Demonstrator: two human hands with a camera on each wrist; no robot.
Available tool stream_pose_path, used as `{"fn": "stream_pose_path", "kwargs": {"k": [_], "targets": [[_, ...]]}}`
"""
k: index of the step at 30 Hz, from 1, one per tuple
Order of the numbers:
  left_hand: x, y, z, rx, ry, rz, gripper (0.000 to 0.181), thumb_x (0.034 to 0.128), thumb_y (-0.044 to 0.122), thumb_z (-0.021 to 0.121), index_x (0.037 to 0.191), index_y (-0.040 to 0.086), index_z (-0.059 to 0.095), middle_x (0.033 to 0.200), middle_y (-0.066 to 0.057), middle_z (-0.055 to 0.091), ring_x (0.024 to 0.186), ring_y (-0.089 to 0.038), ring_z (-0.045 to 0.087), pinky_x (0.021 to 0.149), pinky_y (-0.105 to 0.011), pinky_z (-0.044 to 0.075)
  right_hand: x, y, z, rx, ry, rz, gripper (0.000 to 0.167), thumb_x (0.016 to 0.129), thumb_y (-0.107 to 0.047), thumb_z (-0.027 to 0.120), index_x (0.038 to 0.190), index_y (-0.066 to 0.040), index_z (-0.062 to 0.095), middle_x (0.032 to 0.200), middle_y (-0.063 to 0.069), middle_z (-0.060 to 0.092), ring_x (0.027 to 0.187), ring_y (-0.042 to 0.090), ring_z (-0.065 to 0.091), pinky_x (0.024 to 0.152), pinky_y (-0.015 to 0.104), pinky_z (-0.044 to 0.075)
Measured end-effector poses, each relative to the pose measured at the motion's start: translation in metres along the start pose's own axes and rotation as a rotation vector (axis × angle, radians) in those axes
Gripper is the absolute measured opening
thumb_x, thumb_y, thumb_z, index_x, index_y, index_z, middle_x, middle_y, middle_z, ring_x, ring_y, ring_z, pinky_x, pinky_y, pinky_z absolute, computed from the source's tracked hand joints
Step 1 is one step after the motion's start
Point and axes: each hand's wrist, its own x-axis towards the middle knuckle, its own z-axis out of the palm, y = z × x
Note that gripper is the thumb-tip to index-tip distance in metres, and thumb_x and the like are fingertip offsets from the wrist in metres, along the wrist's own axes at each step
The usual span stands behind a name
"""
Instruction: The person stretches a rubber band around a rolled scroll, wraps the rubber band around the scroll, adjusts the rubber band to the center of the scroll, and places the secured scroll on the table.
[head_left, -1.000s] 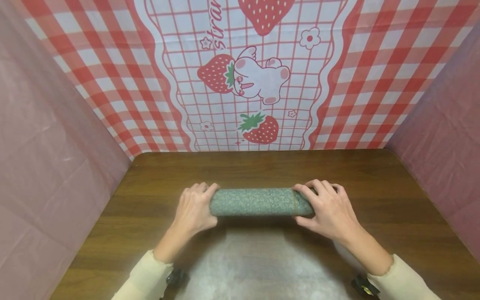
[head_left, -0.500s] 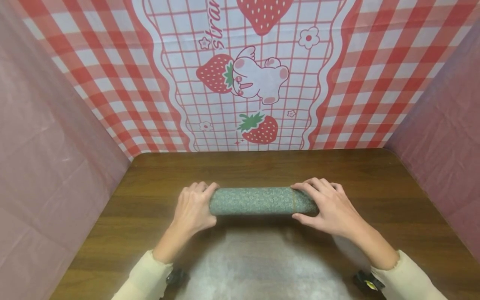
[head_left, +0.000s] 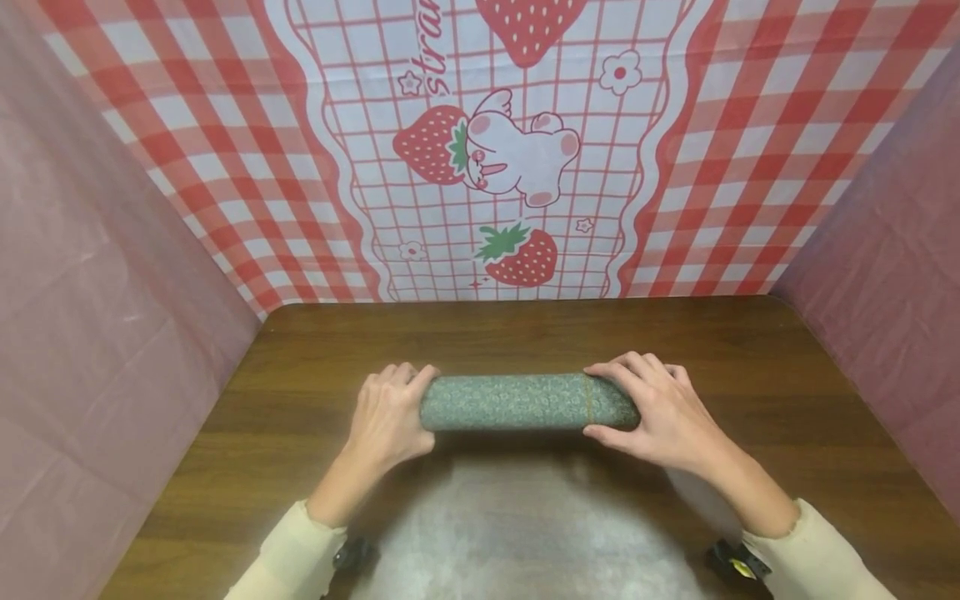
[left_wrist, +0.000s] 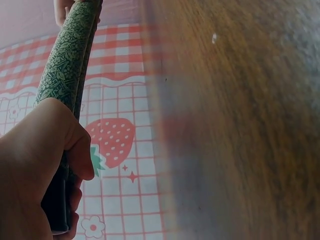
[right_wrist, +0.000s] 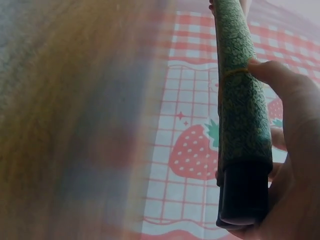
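Observation:
A rolled scroll [head_left: 510,402] with green floral covering is held level above the table. My left hand [head_left: 390,417] grips its left end, with the thumb below and the fingers over the far side. Around the right end, my right hand [head_left: 663,412] holds it between thumb and fingers. A thin yellow band [right_wrist: 235,71] circles the roll near the right thumb. The right wrist view shows a black end knob [right_wrist: 245,192] close to the palm. In the left wrist view another black end [left_wrist: 56,200] sits inside the left hand, partly covered.
The brown wooden table [head_left: 285,467] lies beneath both hands, with a bright reflection at its front. A red-and-white strawberry cloth [head_left: 585,167] hangs behind it. Pink curtains [head_left: 97,275] stand at either side.
My right hand has shifted slightly outward along the scroll, and more of the right end beyond the band shows. The left hand and the scroll have hardly moved.

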Motion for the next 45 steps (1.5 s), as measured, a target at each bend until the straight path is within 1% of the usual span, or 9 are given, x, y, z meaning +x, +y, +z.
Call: {"fn": "stream_pose_path", "kwargs": {"k": [7, 17, 19, 24, 28, 31, 38, 42, 45], "targets": [[-0.0016, 0.0000, -0.0010, 0.009, 0.005, 0.006, 0.073, 0.0484, 0.014, 0.088, 0.120, 0.015, 0.076, 0.093, -0.007, 0.077, 0.082, -0.029, 0.071, 0.070, -0.045, 0.062, 0.0017, -0.0021, -0.0036, 0.011, -0.080, 0.051, 0.069, 0.079, -0.049, 0.096, 0.139, -0.025, 0.071, 0.121, 0.001, 0.074, 0.112, 0.028, 0.071, 0.094, 0.060, 0.048], [-0.0006, 0.0006, -0.0010, 0.003, 0.007, 0.017, 0.073, 0.0484, 0.013, 0.088, 0.120, 0.015, 0.075, 0.092, -0.006, 0.076, 0.081, -0.029, 0.069, 0.071, -0.046, 0.061, -0.0012, -0.0050, 0.0021, -0.010, -0.093, 0.085, 0.071, 0.082, -0.055, 0.094, 0.145, -0.032, 0.071, 0.121, 0.004, 0.071, 0.115, 0.028, 0.067, 0.096, 0.067, 0.046], [-0.0001, 0.0006, -0.0013, 0.002, 0.008, 0.021, 0.072, 0.0484, 0.012, 0.088, 0.120, 0.015, 0.076, 0.092, -0.006, 0.075, 0.081, -0.029, 0.069, 0.071, -0.045, 0.061, -0.0014, -0.0050, 0.0018, -0.007, -0.097, 0.085, 0.071, 0.082, -0.055, 0.094, 0.146, -0.033, 0.071, 0.121, 0.004, 0.071, 0.115, 0.028, 0.067, 0.096, 0.066, 0.046], [-0.0001, 0.0001, -0.0022, 0.010, 0.017, 0.026, 0.072, 0.0482, 0.014, 0.089, 0.119, 0.015, 0.076, 0.092, -0.006, 0.076, 0.081, -0.029, 0.069, 0.071, -0.045, 0.061, -0.0004, -0.0029, -0.0012, 0.013, -0.107, 0.087, 0.075, 0.079, -0.052, 0.097, 0.144, -0.025, 0.071, 0.121, 0.002, 0.072, 0.113, 0.026, 0.070, 0.100, 0.064, 0.045], [-0.0008, -0.0009, -0.0017, 0.016, 0.036, 0.034, 0.072, 0.0474, 0.014, 0.089, 0.119, 0.015, 0.076, 0.092, -0.006, 0.075, 0.081, -0.028, 0.069, 0.071, -0.045, 0.061, 0.0012, -0.0026, -0.0027, 0.025, -0.110, 0.084, 0.075, 0.076, -0.050, 0.098, 0.140, -0.022, 0.072, 0.121, 0.003, 0.075, 0.112, 0.027, 0.074, 0.112, 0.075, 0.042], [-0.0013, -0.0014, -0.0008, 0.019, 0.056, 0.045, 0.072, 0.0468, 0.014, 0.088, 0.118, 0.015, 0.076, 0.092, -0.006, 0.075, 0.081, -0.028, 0.069, 0.071, -0.044, 0.061, 0.0021, -0.0039, -0.0040, 0.015, -0.118, 0.079, 0.074, 0.076, -0.052, 0.097, 0.140, -0.024, 0.072, 0.120, 0.004, 0.076, 0.111, 0.028, 0.075, 0.115, 0.079, 0.040], [-0.0019, -0.0012, 0.0005, 0.025, 0.075, 0.054, 0.073, 0.0457, 0.014, 0.089, 0.118, 0.015, 0.077, 0.092, -0.006, 0.075, 0.081, -0.028, 0.068, 0.072, -0.044, 0.061, 0.0029, -0.0068, -0.0036, -0.056, -0.154, 0.059, 0.080, 0.078, -0.061, 0.093, 0.147, -0.026, 0.071, 0.118, 0.004, 0.071, 0.103, 0.024, 0.073, 0.098, 0.068, 0.047], [-0.0021, -0.0007, 0.0003, 0.024, 0.077, 0.058, 0.071, 0.0467, 0.014, 0.089, 0.117, 0.015, 0.077, 0.092, -0.006, 0.075, 0.081, -0.028, 0.068, 0.071, -0.045, 0.061, 0.0029, -0.0072, -0.0018, -0.086, -0.158, 0.044, 0.082, 0.079, -0.063, 0.092, 0.149, -0.026, 0.072, 0.116, 0.005, 0.069, 0.101, 0.023, 0.072, 0.095, 0.063, 0.046], [-0.0022, -0.0005, -0.0011, 0.029, 0.088, 0.060, 0.071, 0.0469, 0.014, 0.088, 0.117, 0.015, 0.077, 0.092, -0.006, 0.075, 0.080, -0.028, 0.069, 0.071, -0.045, 0.061, 0.0043, -0.0067, -0.0031, -0.062, -0.149, 0.045, 0.080, 0.077, -0.061, 0.094, 0.146, -0.025, 0.073, 0.117, 0.004, 0.071, 0.102, 0.023, 0.073, 0.094, 0.060, 0.047]]}}
